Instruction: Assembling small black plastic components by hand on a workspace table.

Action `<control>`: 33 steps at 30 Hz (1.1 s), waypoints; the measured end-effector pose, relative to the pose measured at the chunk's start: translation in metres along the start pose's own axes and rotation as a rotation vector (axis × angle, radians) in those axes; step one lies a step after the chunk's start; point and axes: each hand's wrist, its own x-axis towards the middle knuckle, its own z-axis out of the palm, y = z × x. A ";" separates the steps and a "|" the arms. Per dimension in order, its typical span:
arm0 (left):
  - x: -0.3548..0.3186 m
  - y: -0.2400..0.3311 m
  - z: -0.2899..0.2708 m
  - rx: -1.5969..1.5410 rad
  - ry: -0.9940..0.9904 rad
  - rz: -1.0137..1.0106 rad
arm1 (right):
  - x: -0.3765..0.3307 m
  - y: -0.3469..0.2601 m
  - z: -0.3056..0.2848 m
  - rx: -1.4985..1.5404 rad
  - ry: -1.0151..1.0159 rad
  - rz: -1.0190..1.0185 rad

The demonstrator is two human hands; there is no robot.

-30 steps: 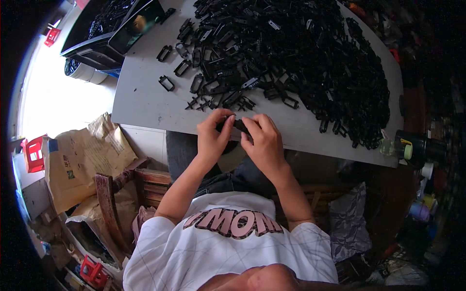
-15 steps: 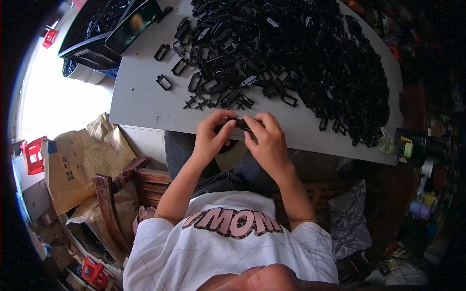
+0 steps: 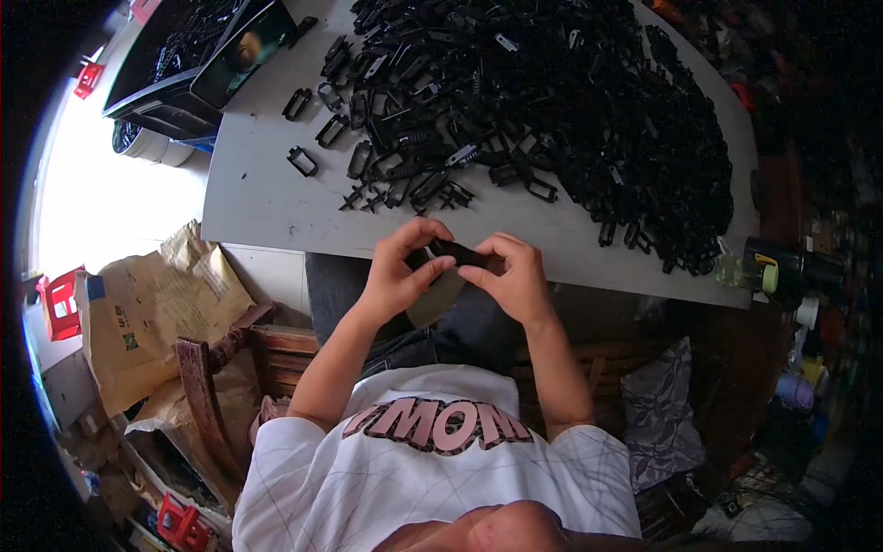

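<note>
**One black part held between two hands at the table edge**

We see one black plastic part (image 3: 457, 252) pinched between our left hand (image 3: 402, 269) and right hand (image 3: 512, 274), fingers clamped on its ends, just off the near edge of one grey table (image 3: 258, 198). One big heap of black parts (image 3: 561, 110) covers the tabletop, too many to count; about five loose frames (image 3: 302, 162) lie apart at its left. The held part's shape is hard to make out, half hidden by our fingers.
</note>
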 end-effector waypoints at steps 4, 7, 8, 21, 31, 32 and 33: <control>0.000 0.001 -0.002 0.001 0.015 0.050 | -0.007 -0.002 0.003 0.073 -0.005 -0.016; -0.004 0.016 -0.011 -0.105 -0.017 -0.199 | -0.011 0.004 0.004 0.210 -0.019 -0.068; -0.006 0.015 -0.010 -0.104 -0.013 -0.199 | -0.012 0.006 0.005 0.312 -0.037 -0.077; -0.017 0.012 -0.011 -0.159 0.111 -0.257 | 0.040 -0.011 0.019 -0.402 0.290 -0.318; -0.019 0.004 -0.024 -0.048 0.156 -0.288 | 0.029 0.014 0.010 -0.357 0.330 -0.372; -0.019 0.006 -0.023 -0.053 0.163 -0.329 | 0.026 0.020 0.009 -0.402 0.419 -0.440; -0.018 0.005 -0.022 -0.052 0.163 -0.332 | 0.023 0.024 0.008 -0.396 0.407 -0.426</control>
